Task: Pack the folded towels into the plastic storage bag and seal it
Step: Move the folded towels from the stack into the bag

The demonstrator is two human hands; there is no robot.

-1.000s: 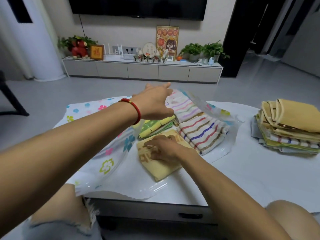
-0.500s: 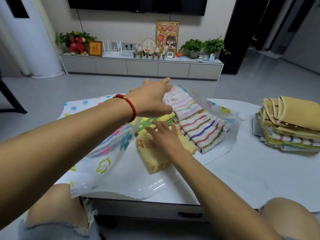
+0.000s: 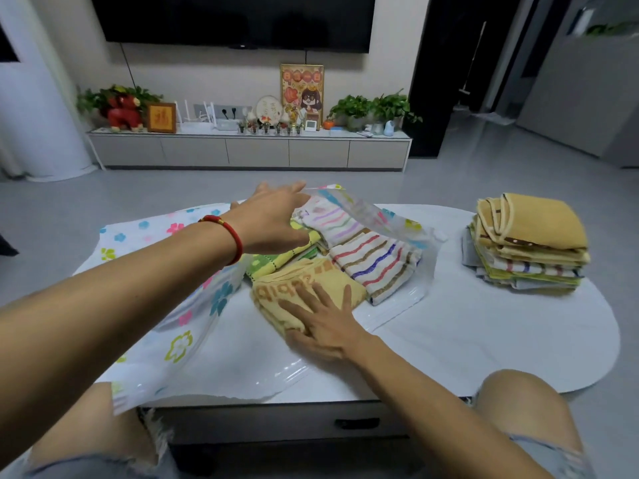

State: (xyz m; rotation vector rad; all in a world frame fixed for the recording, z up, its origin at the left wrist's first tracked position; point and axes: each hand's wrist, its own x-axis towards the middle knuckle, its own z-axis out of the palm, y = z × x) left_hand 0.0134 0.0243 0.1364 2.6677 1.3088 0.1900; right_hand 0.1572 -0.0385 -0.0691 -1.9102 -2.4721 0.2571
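A clear plastic storage bag [image 3: 179, 305] printed with flowers lies open on the white table [image 3: 484, 333]. Inside its mouth sit a striped towel [image 3: 377, 261], a paler striped towel [image 3: 332, 219], a green-yellow towel [image 3: 273, 262] and a yellow towel [image 3: 297, 288] with brown lettering. My left hand [image 3: 273, 219], a red bracelet at its wrist, holds up the bag's upper sheet over the towels. Fingers spread, my right hand [image 3: 325, 323] lies flat on the yellow towel's near end. More folded towels are stacked [image 3: 529, 243] at the table's right.
The table's front edge runs just above my knees, with a drawer handle [image 3: 356, 423] below it. Beyond the table is grey floor, then a low TV cabinet [image 3: 249, 150] with plants and ornaments. A white column [image 3: 38, 98] stands at the far left.
My right hand has slid back toward me along the yellow towel, which now lies deeper in the bag beside the striped towel. My left hand still holds the bag's top sheet up.
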